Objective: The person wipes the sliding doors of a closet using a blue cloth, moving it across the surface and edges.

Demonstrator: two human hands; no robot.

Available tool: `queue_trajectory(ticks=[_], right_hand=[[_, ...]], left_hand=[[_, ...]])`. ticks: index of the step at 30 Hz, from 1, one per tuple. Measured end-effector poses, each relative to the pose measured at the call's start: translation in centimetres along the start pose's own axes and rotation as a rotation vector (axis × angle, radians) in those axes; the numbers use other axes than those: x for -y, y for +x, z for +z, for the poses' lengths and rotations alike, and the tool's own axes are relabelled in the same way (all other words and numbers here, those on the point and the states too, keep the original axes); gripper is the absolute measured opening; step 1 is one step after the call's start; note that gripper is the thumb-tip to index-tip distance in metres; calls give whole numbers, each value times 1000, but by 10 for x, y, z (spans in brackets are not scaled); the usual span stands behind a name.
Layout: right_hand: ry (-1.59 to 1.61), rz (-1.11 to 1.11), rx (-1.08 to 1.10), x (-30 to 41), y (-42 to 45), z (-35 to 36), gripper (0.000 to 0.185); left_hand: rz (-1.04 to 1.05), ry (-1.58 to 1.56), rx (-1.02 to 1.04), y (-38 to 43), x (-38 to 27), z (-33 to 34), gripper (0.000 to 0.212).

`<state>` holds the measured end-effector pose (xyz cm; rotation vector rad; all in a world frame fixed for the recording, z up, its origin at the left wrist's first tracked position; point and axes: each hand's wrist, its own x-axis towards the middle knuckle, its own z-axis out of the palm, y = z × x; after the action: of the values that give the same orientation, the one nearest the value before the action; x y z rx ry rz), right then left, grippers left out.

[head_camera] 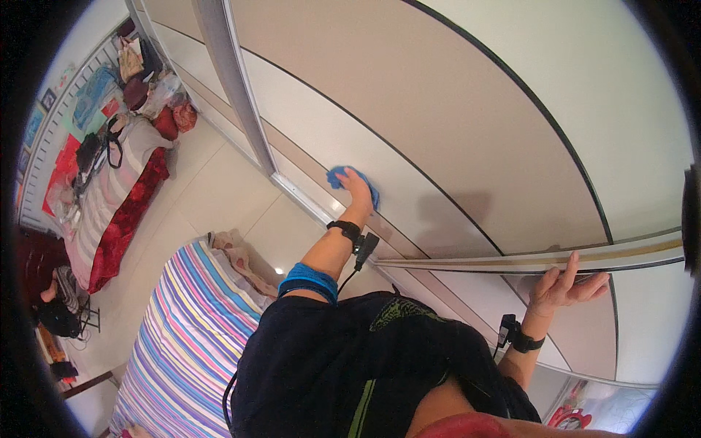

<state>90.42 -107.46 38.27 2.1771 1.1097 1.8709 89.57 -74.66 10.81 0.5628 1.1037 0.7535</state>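
Note:
My left hand (358,189) presses a blue cloth (340,174) flat against the lower part of a sliding wardrobe door (350,137). The door has beige and white panels split by dark lines. Some of the cloth is covered by my hand and sticks out around it. At the right, my right hand (567,290) is raised with its fingers spread and nothing in it. Its fingertips are at the pale vertical edge (526,260) of the door; whether they touch it is unclear. A black strap with a small device (364,246) circles each wrist.
Behind my left arm lies a bed with a striped cover (186,328). Farther left, a second bed (118,164) is heaped with clothes and bags. Pale floor tiles (202,186) run between the beds and the metal door track (301,197). A red clock (569,419) shows at lower right.

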Motion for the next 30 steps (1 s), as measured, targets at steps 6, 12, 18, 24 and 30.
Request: queue_trajectory(ticks=[6, 12, 18, 24, 30], right_hand=[[87, 76, 8, 16, 17, -6, 37], [242, 192, -68, 40, 35, 5, 39], [254, 265, -86, 46, 35, 11, 31], [217, 257, -84, 39, 32, 10, 32], [384, 294, -112, 38, 25, 19, 31]], left_hand=[[1007, 318, 98, -46, -109, 47, 63], [1762, 457, 332, -89, -189, 64, 56], [1430, 422, 43, -11, -147, 41, 53], [724, 121, -152, 84, -86, 10, 57], [82, -157, -210, 130, -71, -9, 59]])
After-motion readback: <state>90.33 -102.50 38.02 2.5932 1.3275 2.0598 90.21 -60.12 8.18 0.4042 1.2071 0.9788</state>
